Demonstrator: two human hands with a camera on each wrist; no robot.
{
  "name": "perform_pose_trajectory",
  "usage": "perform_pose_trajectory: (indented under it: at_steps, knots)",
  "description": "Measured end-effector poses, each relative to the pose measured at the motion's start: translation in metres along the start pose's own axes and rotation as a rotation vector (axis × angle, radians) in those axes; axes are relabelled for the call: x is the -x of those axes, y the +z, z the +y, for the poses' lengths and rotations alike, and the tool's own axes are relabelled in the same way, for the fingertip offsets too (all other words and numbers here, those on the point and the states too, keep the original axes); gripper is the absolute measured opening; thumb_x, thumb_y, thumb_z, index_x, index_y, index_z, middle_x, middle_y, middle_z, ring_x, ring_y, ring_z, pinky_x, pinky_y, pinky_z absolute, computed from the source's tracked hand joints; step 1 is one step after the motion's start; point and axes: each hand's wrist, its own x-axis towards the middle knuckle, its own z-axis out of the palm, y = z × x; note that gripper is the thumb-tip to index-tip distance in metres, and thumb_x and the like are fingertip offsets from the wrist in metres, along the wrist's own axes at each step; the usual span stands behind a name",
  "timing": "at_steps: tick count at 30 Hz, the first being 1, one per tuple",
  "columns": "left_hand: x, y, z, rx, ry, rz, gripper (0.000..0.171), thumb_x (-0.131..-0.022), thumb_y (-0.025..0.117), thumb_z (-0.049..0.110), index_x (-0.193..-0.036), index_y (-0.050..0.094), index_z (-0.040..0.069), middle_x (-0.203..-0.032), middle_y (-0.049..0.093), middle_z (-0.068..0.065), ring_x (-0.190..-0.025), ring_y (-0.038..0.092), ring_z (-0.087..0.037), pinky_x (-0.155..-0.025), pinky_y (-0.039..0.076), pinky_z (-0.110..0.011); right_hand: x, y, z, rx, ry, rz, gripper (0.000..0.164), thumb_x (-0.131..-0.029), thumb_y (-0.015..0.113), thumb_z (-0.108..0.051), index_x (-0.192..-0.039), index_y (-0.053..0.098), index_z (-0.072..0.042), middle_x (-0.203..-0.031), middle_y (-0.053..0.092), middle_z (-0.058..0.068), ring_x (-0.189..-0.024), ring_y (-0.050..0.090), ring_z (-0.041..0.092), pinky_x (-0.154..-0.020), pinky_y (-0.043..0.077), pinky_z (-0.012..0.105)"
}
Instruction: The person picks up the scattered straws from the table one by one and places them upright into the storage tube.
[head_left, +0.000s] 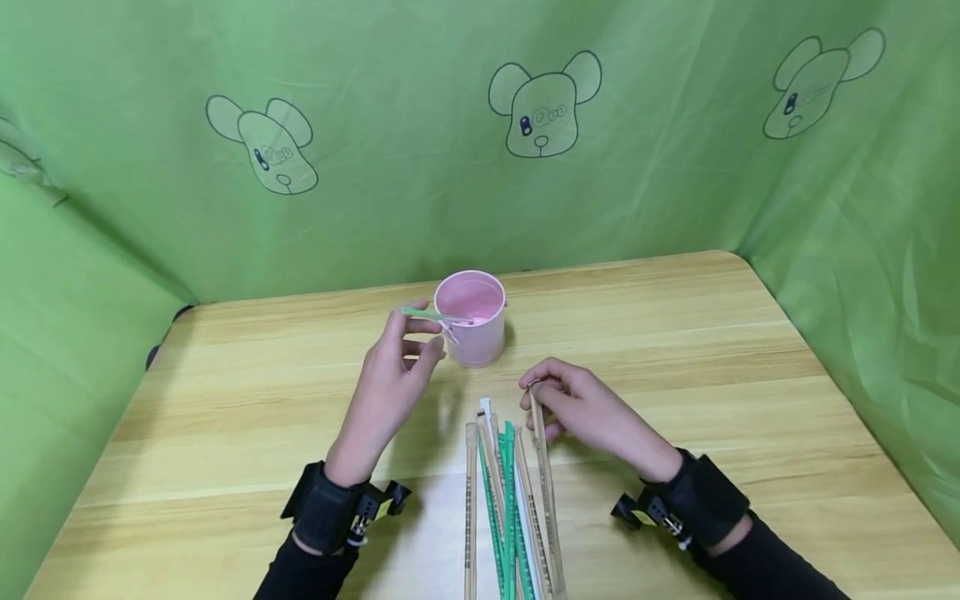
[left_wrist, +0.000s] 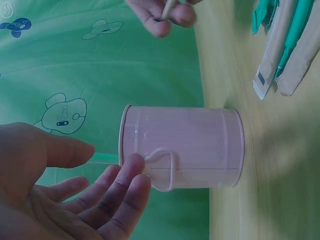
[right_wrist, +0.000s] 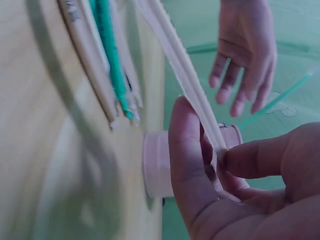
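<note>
A pink bucket [head_left: 480, 343] stands near the table's far edge. Leaning out over its rim is a slim green straw [head_left: 422, 313], its lower part inside. My left hand [head_left: 393, 367] is beside the bucket, thumb apart from its loosely bent fingers, fingertips by the bucket's small side handle [left_wrist: 172, 170]. Between thumb and fingers, my right hand [head_left: 573, 400] pinches the far end of a brown paper-wrapped straw [head_left: 543, 467], which slants back toward the near edge. Left of it lies a bundle of wrapped straws [head_left: 508, 500] in brown, green and white.
The wooden table [head_left: 675, 333] has green cloth [head_left: 405, 208] printed with mouse heads behind it and at both sides. Each wrist wears a black strap with a small camera, the left strap [head_left: 326, 508] and the right strap [head_left: 705, 500].
</note>
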Motion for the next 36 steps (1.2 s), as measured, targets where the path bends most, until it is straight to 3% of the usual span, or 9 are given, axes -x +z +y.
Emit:
perform_pose_trajectory:
  at_steps: [7,10,20,25,30,36]
  knots:
    - [0.002,0.002,-0.005,-0.087,-0.061,-0.094,0.039,-0.109,0.062,0.013,-0.147,0.055,0.010,-0.126,0.069,-0.014,-0.101,0.071,-0.025,-0.088,0.061,-0.043,-0.001,-0.010,-0.003,0.013,-0.091,0.032,0.025,-0.114,0.049,-0.009,-0.132,0.059,0.005,-0.112,0.067,0.023,-0.093,0.070,0.032,-0.077,0.064,0.042]
    - [0.004,0.004,-0.009,-0.132,-0.074,-0.126,0.045,-0.108,0.063,0.013,-0.152,0.053,0.008,-0.120,0.070,-0.013,-0.100,0.071,-0.026,-0.087,0.060,-0.044,-0.001,-0.012,-0.007,0.018,-0.126,0.051,0.025,-0.113,0.051,-0.009,-0.133,0.061,0.003,-0.112,0.068,0.020,-0.096,0.070,0.029,-0.078,0.064,0.040]
    - [0.007,0.004,-0.009,-0.188,-0.132,-0.111,0.047,-0.108,0.063,0.018,-0.151,0.052,0.005,-0.116,0.071,-0.012,-0.094,0.069,-0.026,-0.081,0.060,-0.043,-0.001,-0.016,-0.018,0.056,-0.157,0.130,0.032,-0.110,0.060,-0.012,-0.141,0.062,-0.001,-0.110,0.069,0.013,-0.099,0.071,0.030,-0.080,0.064,0.036]
    - [0.010,0.006,-0.009,-0.253,-0.225,-0.221,0.039,-0.109,0.063,0.022,-0.142,0.061,0.002,-0.113,0.071,-0.014,-0.093,0.068,-0.024,-0.082,0.060,-0.044,-0.002,-0.020,-0.027,0.072,-0.198,0.187,0.033,-0.106,0.067,-0.010,-0.138,0.066,-0.002,-0.108,0.070,0.013,-0.097,0.072,0.029,-0.081,0.064,0.036]
    - [0.016,0.012,-0.009,-0.327,-0.318,-0.364,0.027,-0.107,0.067,0.024,-0.124,0.069,0.003,-0.098,0.071,-0.009,-0.078,0.065,-0.020,-0.073,0.056,-0.039,-0.001,-0.026,-0.047,0.020,-0.322,0.288,0.029,-0.103,0.070,-0.006,-0.132,0.068,-0.001,-0.108,0.071,0.014,-0.095,0.072,0.026,-0.082,0.063,0.036]
    - [0.022,0.020,-0.009,-0.340,-0.333,-0.429,0.020,-0.098,0.079,0.022,-0.108,0.070,0.007,-0.087,0.068,-0.005,-0.073,0.062,-0.019,-0.067,0.053,-0.035,-0.001,-0.030,-0.073,-0.088,-0.572,0.439,0.022,-0.101,0.071,0.002,-0.123,0.071,0.004,-0.106,0.068,0.017,-0.092,0.068,0.029,-0.083,0.063,0.037]
